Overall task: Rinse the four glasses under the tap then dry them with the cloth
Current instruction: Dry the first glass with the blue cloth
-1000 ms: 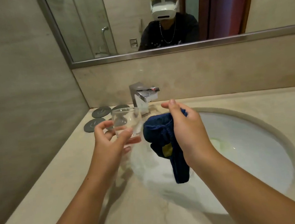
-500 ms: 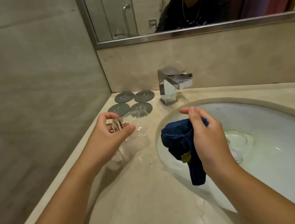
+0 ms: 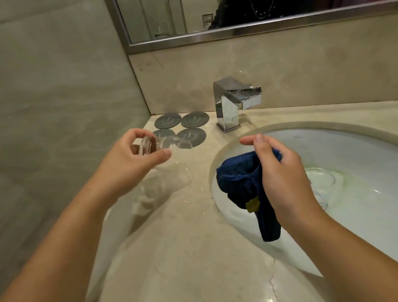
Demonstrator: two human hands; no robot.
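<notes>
Left hand: my left hand [image 3: 130,166] has its grip tight on a clear round glass [image 3: 166,159], tipped sideways over the beige stone table [image 3: 192,251], near four grey round coasters [image 3: 182,130].
Right hand: my right hand [image 3: 282,176] squeezes a dark blue cloth [image 3: 244,185], hanging over the white sink [image 3: 366,146].

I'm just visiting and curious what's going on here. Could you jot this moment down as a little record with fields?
Place: bathroom counter with a sink
Left hand: holds a clear glass, tipped on its side over the counter
Right hand: holds a blue cloth over the sink
Tap: no water seen running
Coasters: four grey round ones, by the tap
In the sink: more clear glass, number unclear
</notes>
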